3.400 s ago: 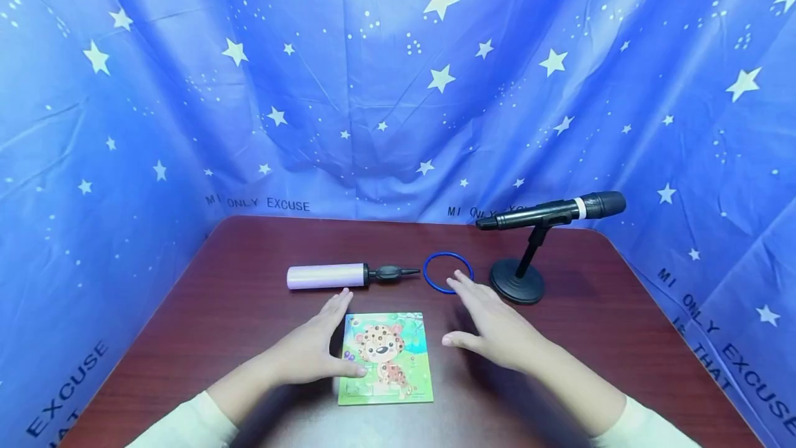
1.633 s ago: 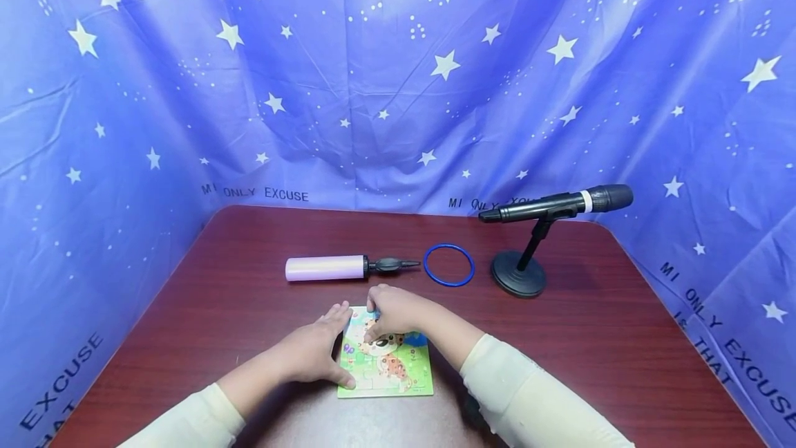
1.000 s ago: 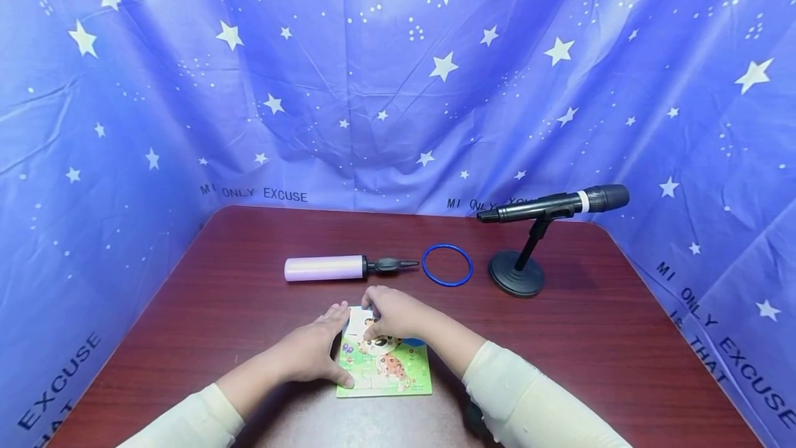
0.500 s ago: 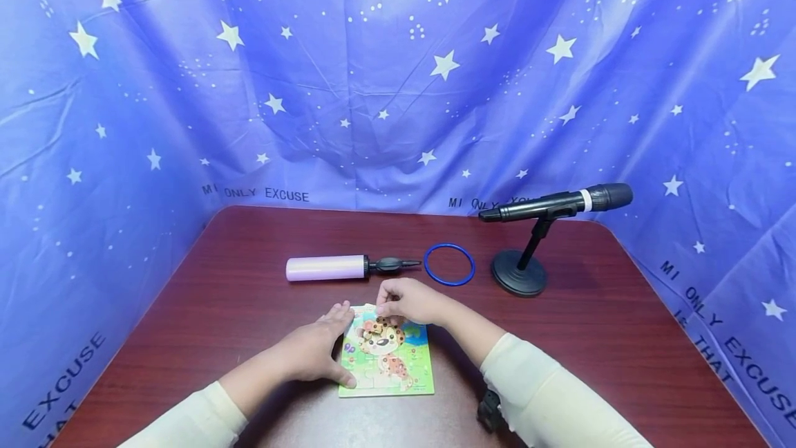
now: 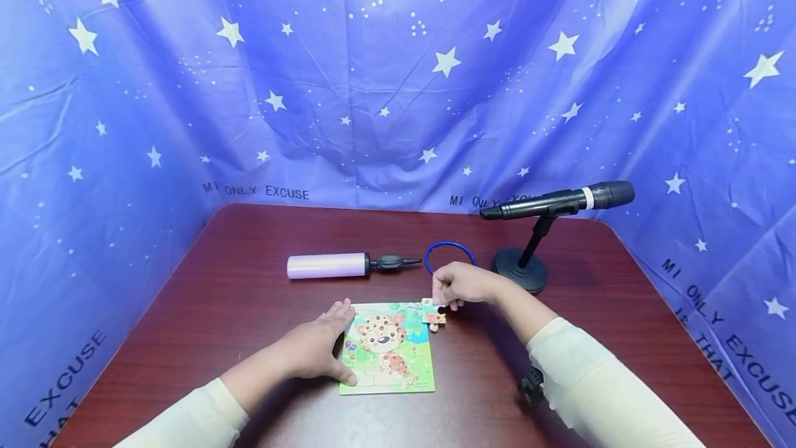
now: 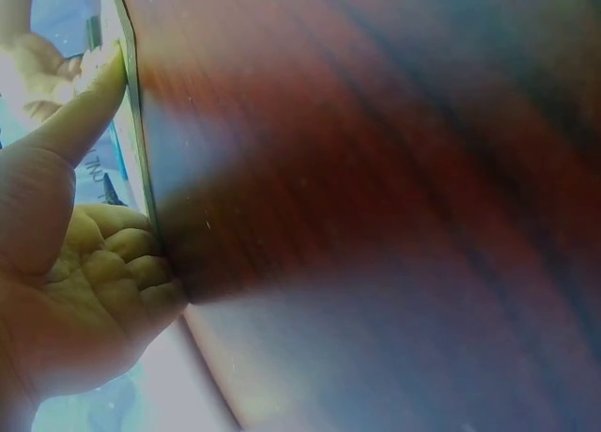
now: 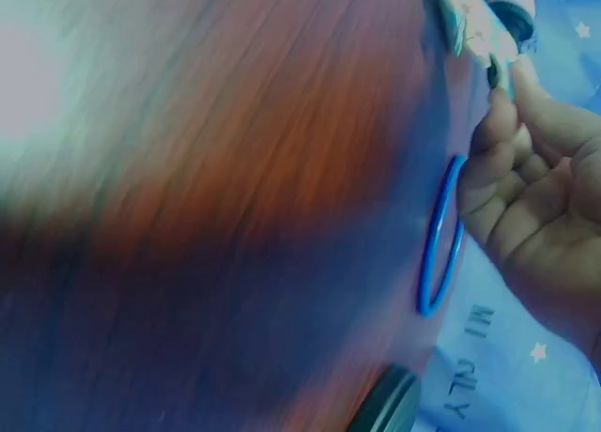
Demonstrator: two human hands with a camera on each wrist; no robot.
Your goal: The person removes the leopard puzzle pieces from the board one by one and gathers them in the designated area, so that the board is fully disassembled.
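Note:
A square jigsaw puzzle (image 5: 398, 365) with a spotted cartoon leopard on green and blue lies flat on the table. My left hand (image 5: 314, 348) rests along its left side, thumb on the near left corner and fingers stretched toward the far left corner. In the left wrist view, that thumb (image 6: 99, 99) presses the board's edge. Just off the puzzle's far right corner, my right hand (image 5: 466, 283) pinches a puzzle piece (image 5: 433, 314) between thumb and fingers. The right wrist view also shows this piece (image 7: 479, 28) at the fingertips, raised off the table.
Behind the puzzle lies a lilac balloon pump (image 5: 327, 265) with a black nozzle. A blue ring (image 5: 449, 243) sits beyond my right hand, partly hidden by it. At the right stands a black microphone (image 5: 560, 202) on a round-based stand. A starry blue curtain (image 5: 385, 75) surrounds the brown table (image 5: 236, 275).
Both hands came onto the puzzle. My right hand worked at its upper left, then moved right with a piece pinched in its fingers. My left hand has stayed at the left edge.

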